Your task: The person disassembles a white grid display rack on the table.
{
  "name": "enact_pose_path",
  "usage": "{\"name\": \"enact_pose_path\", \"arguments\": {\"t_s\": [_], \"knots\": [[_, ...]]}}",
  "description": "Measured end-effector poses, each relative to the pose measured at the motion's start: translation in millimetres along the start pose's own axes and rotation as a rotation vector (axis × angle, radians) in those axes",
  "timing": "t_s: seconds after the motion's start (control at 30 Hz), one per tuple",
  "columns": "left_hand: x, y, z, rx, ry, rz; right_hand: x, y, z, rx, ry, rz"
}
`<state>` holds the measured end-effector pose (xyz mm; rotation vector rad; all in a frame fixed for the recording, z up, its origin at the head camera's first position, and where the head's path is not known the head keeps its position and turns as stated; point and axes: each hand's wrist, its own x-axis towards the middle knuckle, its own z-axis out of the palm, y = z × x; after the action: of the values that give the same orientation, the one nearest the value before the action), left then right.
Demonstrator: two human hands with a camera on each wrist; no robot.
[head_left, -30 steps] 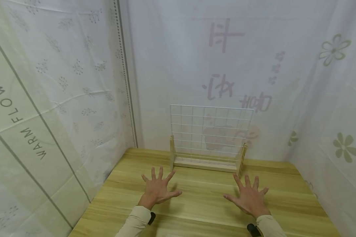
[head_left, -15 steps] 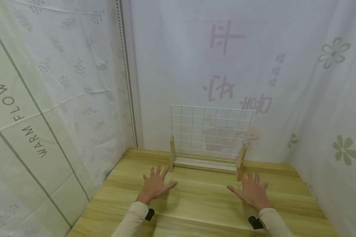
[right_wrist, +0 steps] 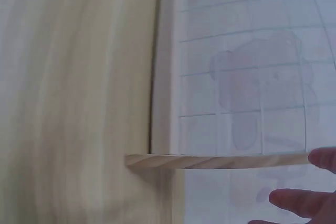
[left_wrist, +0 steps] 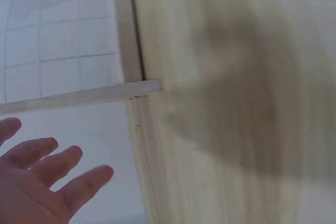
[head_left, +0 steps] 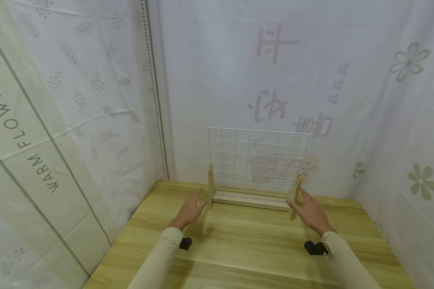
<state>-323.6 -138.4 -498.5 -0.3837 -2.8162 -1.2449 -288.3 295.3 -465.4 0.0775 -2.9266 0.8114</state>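
Note:
A white wire grid panel [head_left: 259, 165] stands upright in a wooden stand near the back of the table, held between two wooden side posts and a bottom bar [head_left: 253, 202]. My left hand [head_left: 189, 210] is just outside the left post [head_left: 210, 186]; in the left wrist view its fingers are spread and apart from the wood. At the right post [head_left: 296, 197], my right hand [head_left: 314, 213] has its thumb in front and its fingers on the outer side. One fingertip [right_wrist: 324, 158] meets the end of that post in the right wrist view, the others lying loose beside it.
The wood-grain table [head_left: 238, 249] runs up to a white printed curtain [head_left: 217, 80] behind the stand. More patterned curtain [head_left: 94, 104] hangs close along the left, and flowered cloth [head_left: 412, 132] along the right. Both wrists carry a small black device [head_left: 315, 248].
Both hands have moved forward from over the table to the sides of the stand. Their widely spread fingers have drawn closer together. The stand has not moved.

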Motion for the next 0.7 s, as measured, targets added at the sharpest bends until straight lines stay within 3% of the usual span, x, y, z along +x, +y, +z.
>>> {"name": "enact_pose_path", "arguments": {"t_s": [0.2, 0.47, 0.7], "knots": [[22.8, 7.1, -7.4, -0.127, 0.044, -0.011, 22.7, 4, -19, 0.104, -0.023, 0.075], [45.4, 14.9, -11.8, -0.298, 0.112, -0.068, 42.8, 8, -33, 0.159, -0.067, 0.097], [62.1, 16.9, -9.5, -0.305, 0.132, -0.106, 57.3, 4, -34, 0.156, -0.083, 0.127]]}}
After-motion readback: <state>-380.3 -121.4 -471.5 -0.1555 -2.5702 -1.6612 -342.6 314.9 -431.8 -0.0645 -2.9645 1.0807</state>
